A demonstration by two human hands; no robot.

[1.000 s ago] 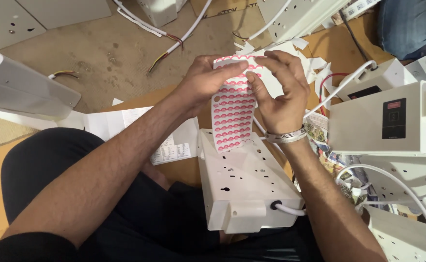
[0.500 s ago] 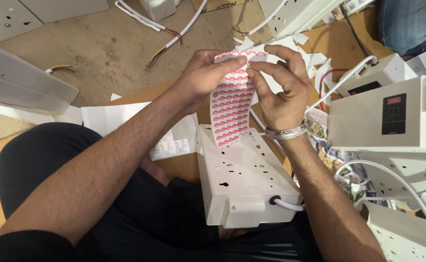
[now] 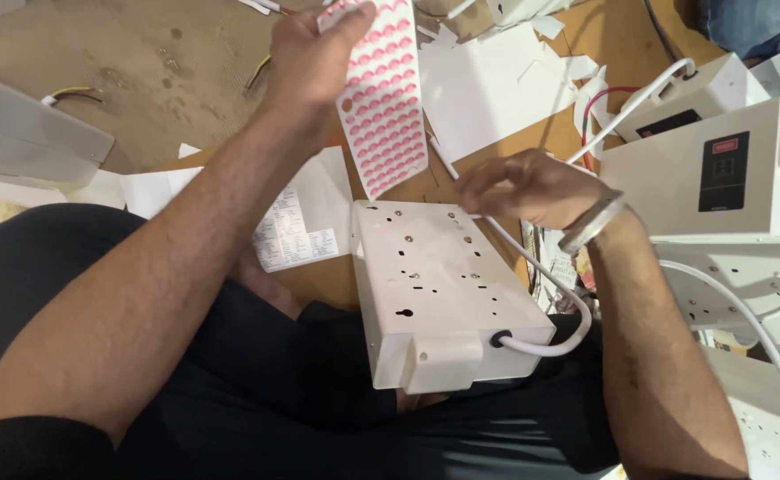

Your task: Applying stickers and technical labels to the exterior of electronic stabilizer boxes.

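Note:
My left hand [image 3: 310, 58] holds up a white sheet of pink stickers [image 3: 385, 107] by its top left edge, above and behind the box. A white metal box [image 3: 439, 284] rests on my lap, its perforated back facing up, with a white cable [image 3: 550, 342] leaving its near right corner. My right hand [image 3: 523, 187] hovers at the box's far right corner with the fingers pinched together; whether a sticker sits on a fingertip is too small to tell.
More white boxes [image 3: 719, 169] with a black panel and cables stack at the right. A long white casing [image 3: 25, 133] lies at the left. Printed paper [image 3: 297, 227] and white backing scraps [image 3: 488, 80] cover the cardboard floor [image 3: 96, 53].
My hands have parted. The left lifted the sticker sheet up and away; the right came down from the sheet to the box's far right corner.

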